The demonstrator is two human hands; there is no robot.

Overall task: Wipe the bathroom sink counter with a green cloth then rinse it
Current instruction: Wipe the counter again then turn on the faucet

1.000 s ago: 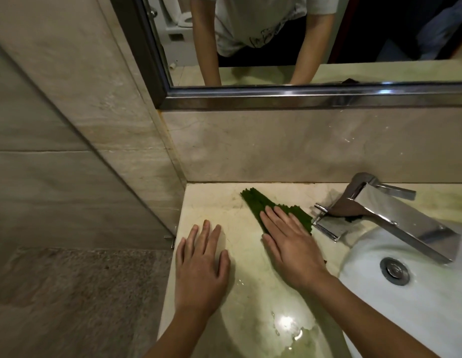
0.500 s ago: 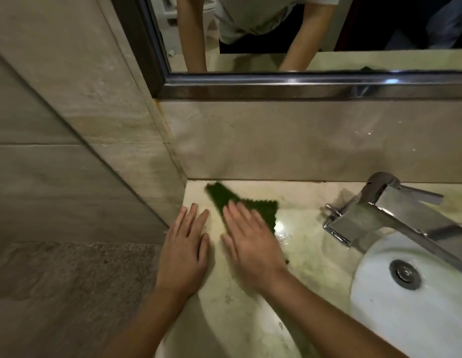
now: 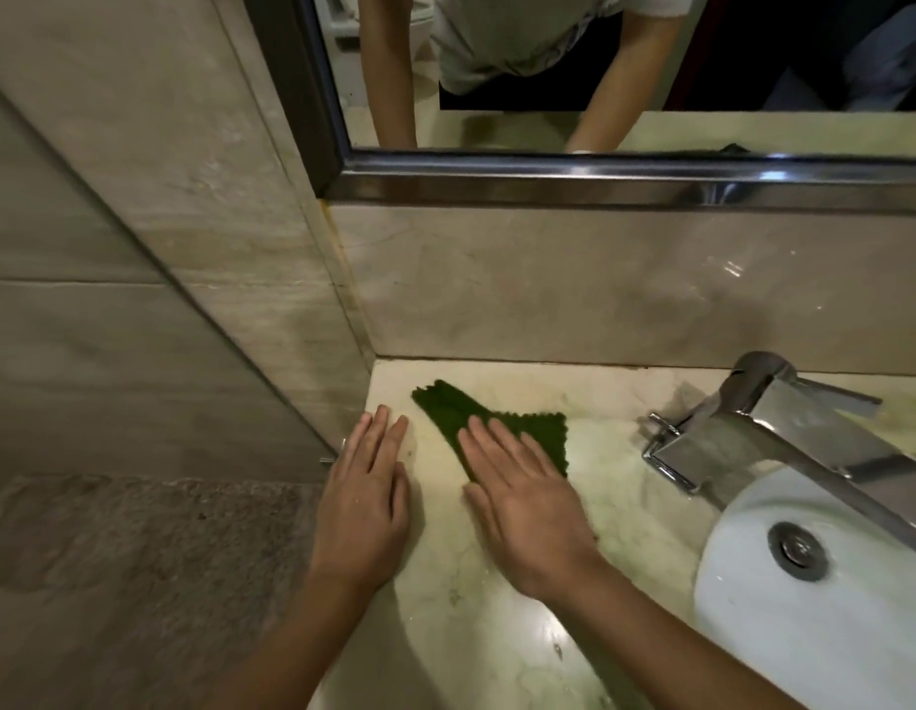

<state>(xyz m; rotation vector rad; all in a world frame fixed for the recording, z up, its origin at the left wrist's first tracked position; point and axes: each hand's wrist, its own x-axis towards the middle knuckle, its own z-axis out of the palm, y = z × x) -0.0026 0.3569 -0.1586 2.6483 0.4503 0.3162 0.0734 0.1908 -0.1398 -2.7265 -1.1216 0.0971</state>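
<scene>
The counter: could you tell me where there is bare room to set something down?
Bare counter lies between cloth and faucet, and behind the cloth along the wall. The left corner is crowded: left hand, right hand, cloth.

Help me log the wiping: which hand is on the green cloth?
The right hand, lying flat on the green cloth; the left hand rests on the bare counter beside it, touching no cloth.

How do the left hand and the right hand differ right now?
The right hand presses flat on the green cloth; the left hand lies on the bare counter, with no cloth under it. The left hand sits at the counter's left edge; the right hand is nearer the faucet. Both are palm down with fingers straight.
</scene>
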